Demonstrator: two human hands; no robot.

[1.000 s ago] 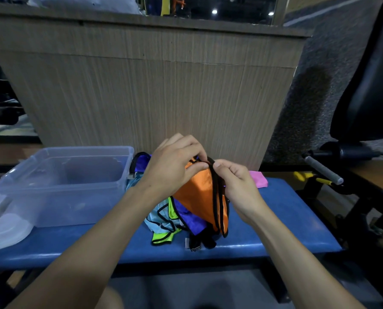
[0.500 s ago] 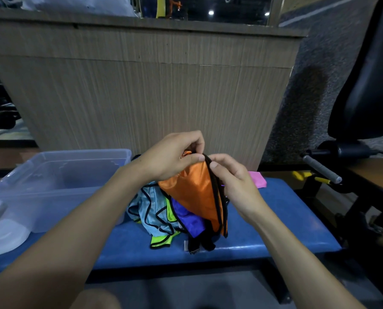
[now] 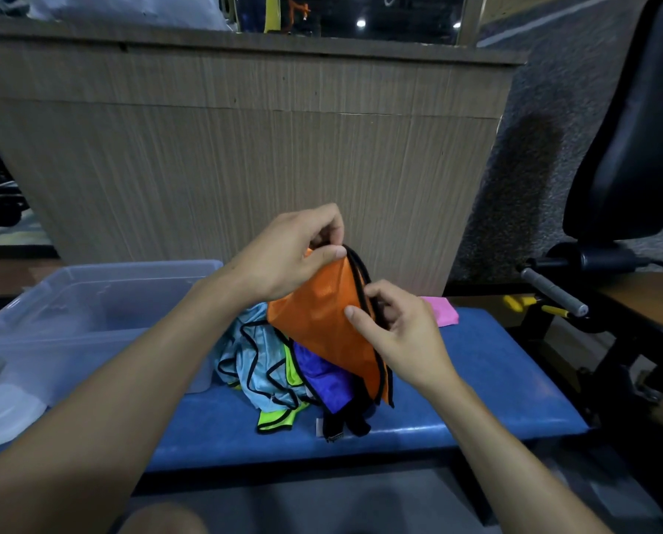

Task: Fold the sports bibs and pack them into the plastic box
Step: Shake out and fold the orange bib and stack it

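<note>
Left hand pinches my orange bib at its top; right hand pinches its black-trimmed edge, seemingly, above bibs piled on the blue table.

Single head cam, looks fwd & down, close over blue bench toward wood-panel counter

This looks like a gym. A blue padded bench stands on grey floor, and to its right is an exercise machine with a thick black pad and a metal handle bar. A wood-grain counter rises behind the bench. A heap of coloured sports bibs on the bench fits a sports setting.
</note>
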